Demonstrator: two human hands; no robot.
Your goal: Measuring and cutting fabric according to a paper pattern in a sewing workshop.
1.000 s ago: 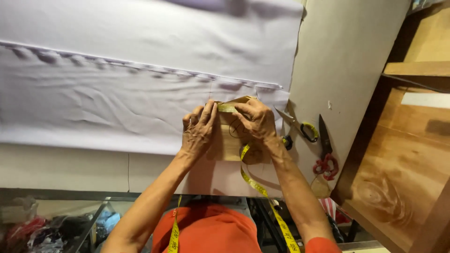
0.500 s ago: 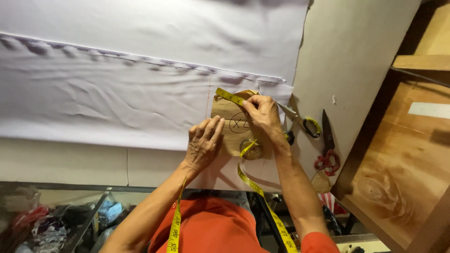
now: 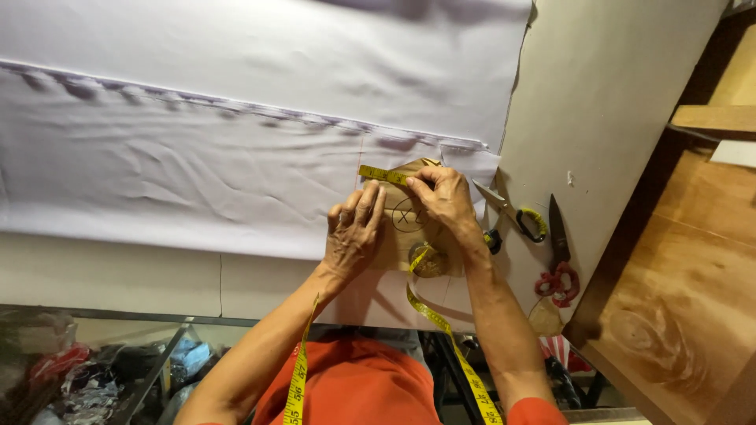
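- Pale surface (image 3: 614, 94) fills the frame, wood cabinet (image 3: 685, 299) along its right edge, cluttered floor stuff visible below the near edge.
- White cloth (image 3: 236, 173) covers most of it, upper layer folded over with a puckered seam line running across.
- Brown paper pattern piece (image 3: 402, 236) sits on the cloth's right end, near the corner; a circle-and-cross mark shows between your hands.
- Your left hand (image 3: 353, 236) lies flat, fingers spread and together pressing the paper down, holding nothing. Looks like it's there to stop the piece sliding on the cloth.
- Your right hand (image 3: 447, 201) pinches the yellow tape measure (image 3: 383, 175) against the paper's top edge, tape end stretched left along that edge, so it reads flush with the edge.
- Rest of the tape loops under your right wrist, runs off the near edge and hangs around your neck over the orange shirt (image 3: 354, 386).
- Yellow-handled scissors (image 3: 516, 212) lie just beside your right hand, touching nothing you hold.
- Red-handled scissors (image 3: 557, 260) farther right, near the cabinet.
- Nothing blocks the paper; tape slack crosses its lower part.
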